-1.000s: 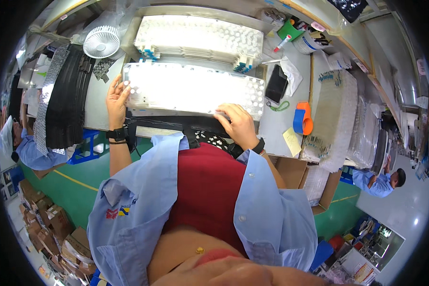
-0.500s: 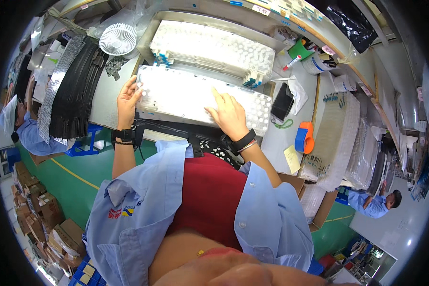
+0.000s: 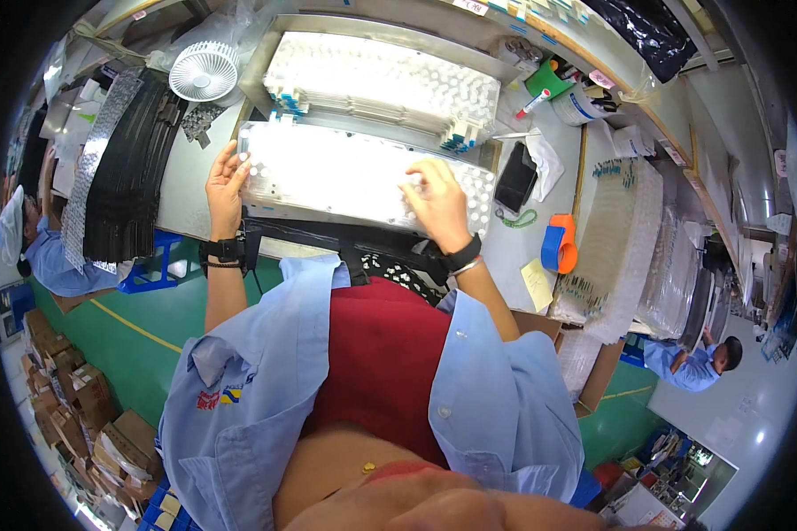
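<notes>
A long white panel point(image 3: 328, 174), glaring under the light, lies in front of me with round white dots at both ends. My left hand point(image 3: 227, 188) grips its left end, thumb over the top and fingers along the edge. Over the right half of the panel is my right hand point(image 3: 439, 202), its fingers bent and thumb and forefinger drawn together in a pinch. Whatever they hold, if anything, is too small to make out. Just beyond lies a stack of similar dotted panels point(image 3: 381, 75) in a metal tray point(image 3: 259, 66), blue-tipped pieces at its near corners.
A white fan point(image 3: 204, 73) and stacked black strips point(image 3: 142, 168) stand left. To the right are a dark phone point(image 3: 515, 174), a red-capped marker point(image 3: 533, 103), an orange-and-blue tape roll point(image 3: 560, 244) and wrapped panels point(image 3: 624, 230). Co-workers sit at both sides.
My right hand's fingers, stretched out over the panel before, are now bent and drawn in. My left hand keeps its grip on the left end. The whole view has shifted slightly.
</notes>
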The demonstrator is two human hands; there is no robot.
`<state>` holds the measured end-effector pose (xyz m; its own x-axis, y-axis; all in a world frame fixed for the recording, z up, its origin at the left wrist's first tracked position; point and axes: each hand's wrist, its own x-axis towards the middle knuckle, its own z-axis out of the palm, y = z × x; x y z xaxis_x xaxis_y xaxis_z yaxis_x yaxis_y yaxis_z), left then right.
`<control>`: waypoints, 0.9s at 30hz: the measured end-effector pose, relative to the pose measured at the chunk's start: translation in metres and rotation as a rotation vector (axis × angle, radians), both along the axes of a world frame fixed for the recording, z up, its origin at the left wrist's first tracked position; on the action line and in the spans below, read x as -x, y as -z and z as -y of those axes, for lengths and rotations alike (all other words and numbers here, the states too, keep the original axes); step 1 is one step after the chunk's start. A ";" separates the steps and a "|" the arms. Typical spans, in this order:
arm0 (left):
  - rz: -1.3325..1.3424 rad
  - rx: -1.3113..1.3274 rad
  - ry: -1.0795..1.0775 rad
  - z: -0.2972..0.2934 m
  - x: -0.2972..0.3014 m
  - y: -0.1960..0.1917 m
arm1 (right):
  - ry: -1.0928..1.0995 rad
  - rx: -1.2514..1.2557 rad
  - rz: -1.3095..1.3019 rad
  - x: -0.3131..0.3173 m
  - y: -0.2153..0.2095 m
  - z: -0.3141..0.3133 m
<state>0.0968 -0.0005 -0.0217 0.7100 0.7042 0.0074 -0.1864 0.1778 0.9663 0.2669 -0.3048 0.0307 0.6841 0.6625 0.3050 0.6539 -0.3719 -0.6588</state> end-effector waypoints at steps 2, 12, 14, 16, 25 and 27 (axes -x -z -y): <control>0.011 -0.010 0.018 -0.002 0.000 0.001 | 0.100 -0.040 -0.256 0.003 -0.010 0.016; -0.056 -0.036 0.015 0.002 -0.006 -0.010 | -0.005 0.178 0.179 0.038 0.004 0.013; -0.038 -0.033 0.012 0.002 -0.004 -0.007 | 0.018 0.253 0.192 0.041 0.002 0.011; -0.018 -0.031 0.008 0.002 -0.004 -0.005 | 0.022 0.228 0.205 0.039 0.007 0.013; -0.030 -0.033 0.047 0.000 -0.002 0.005 | 0.159 -0.076 -0.186 0.025 -0.024 0.052; -0.053 0.043 0.068 0.011 -0.009 -0.013 | 0.248 -0.109 -0.336 0.015 -0.018 0.077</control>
<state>0.1061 -0.0118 -0.0089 0.7549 0.6531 -0.0606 -0.1213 0.2297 0.9657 0.2516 -0.3815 0.0485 0.8920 0.4415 0.0972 0.2959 -0.4078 -0.8638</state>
